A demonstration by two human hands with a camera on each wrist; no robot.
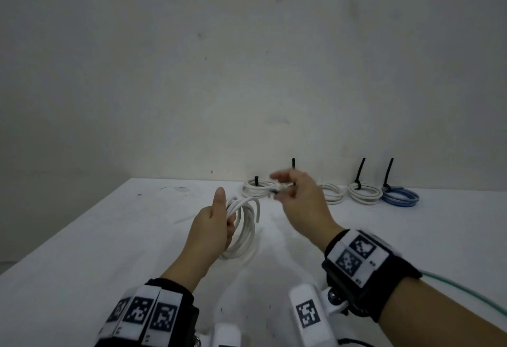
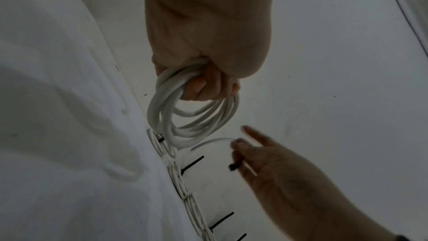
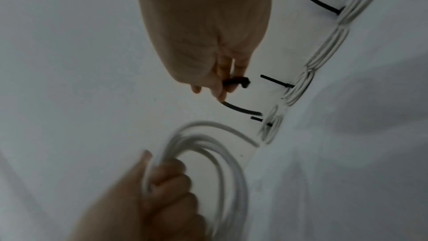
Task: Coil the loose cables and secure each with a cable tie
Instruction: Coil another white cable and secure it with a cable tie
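Wrist bands with markers (image 1: 142,313) nearest. Left hand (image 1: 211,223) clenched round white cable coil (image 1: 244,226), held up over the table (image 1: 82,250) middle, free end sticking out. Right hand (image 1: 299,195) pinches a black cable tie (image 3: 236,81). Coil looks light, springy, likely to unwind if loosened; best gripped across all loops together. Four tied coils (image 1: 365,194) line the far edge, blue one (image 1: 400,197) rightmost.

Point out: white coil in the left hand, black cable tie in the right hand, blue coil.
white coil (image 1: 244,226), head view, hanging loops.
black cable tie (image 3: 241,109), right wrist view, free tail.
blue coil (image 1: 400,197), head view, loops.
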